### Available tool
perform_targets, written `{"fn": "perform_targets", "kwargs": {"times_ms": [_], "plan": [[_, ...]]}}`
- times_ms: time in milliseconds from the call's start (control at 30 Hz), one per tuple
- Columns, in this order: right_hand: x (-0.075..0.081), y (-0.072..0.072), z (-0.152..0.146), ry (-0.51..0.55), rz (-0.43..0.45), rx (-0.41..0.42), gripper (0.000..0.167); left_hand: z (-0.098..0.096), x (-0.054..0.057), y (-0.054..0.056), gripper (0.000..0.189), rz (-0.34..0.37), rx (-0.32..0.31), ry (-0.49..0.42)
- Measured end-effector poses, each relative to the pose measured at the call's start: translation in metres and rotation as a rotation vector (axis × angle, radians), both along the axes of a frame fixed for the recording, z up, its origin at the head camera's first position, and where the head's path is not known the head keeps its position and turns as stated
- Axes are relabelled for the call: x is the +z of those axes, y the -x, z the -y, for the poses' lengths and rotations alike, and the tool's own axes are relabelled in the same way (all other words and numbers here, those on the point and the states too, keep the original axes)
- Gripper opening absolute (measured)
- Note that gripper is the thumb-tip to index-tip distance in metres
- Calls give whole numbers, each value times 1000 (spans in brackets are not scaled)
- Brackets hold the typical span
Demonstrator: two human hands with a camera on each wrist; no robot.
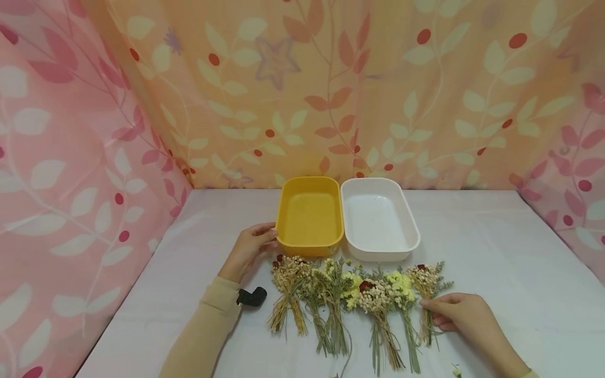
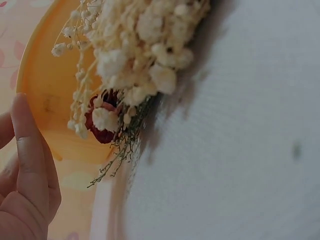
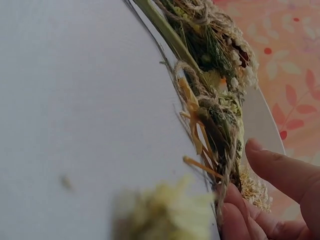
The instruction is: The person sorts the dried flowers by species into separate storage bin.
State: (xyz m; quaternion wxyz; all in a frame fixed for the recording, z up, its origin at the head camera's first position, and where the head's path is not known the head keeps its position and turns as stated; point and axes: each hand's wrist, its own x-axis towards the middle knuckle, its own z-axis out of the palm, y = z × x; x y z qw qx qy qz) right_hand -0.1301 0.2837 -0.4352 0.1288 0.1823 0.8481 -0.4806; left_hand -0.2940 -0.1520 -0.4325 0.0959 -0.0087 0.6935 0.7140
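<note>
One left hand [image 1: 249,248], fingers straight, touches yellow tray [image 1: 312,218] at its left rim | right hand [image 1: 465,315] clamped on rightmost dried bouquet [image 1: 425,281], near right of worktop [image 1: 151,294] | white tray [image 1: 378,223] just right of yellow tray

Left grip [image 1: 250,248] touching outer left wall of left bin [image 1: 309,215], so that bin sits directly right of it. Next along, just beside: right bin [image 1: 378,220], beyond and left of right grip [image 1: 457,313]. Bouquets [image 1: 378,296] side by side on bench [image 1: 142,325], on the near side of both bins, running from near right of left grip across to right grip. End bouquet [image 1: 424,281]: stems in right grip, heads beyond it. Sprig [image 1: 456,371] on bench, near side of right grip. Backdrop [image 1: 331,105] beyond both grips, behind bins.
</note>
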Motion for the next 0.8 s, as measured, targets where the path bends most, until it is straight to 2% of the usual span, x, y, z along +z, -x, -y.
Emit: {"fn": "perform_targets", "kwargs": {"times_ms": [233,333,567,800], "plan": [[5,-1,7,-184,-22,60,45,0,2,-1,45,14,1,12],[7,0,9,-229,-37,72,40,-1,4,-1,45,24,7,16],[7,0,8,-216,-67,64,34,-1,5,0,45,29,7,22],[3,0,0,-66,-26,13,43,0,5,-2,47,26,-12,47]]}}
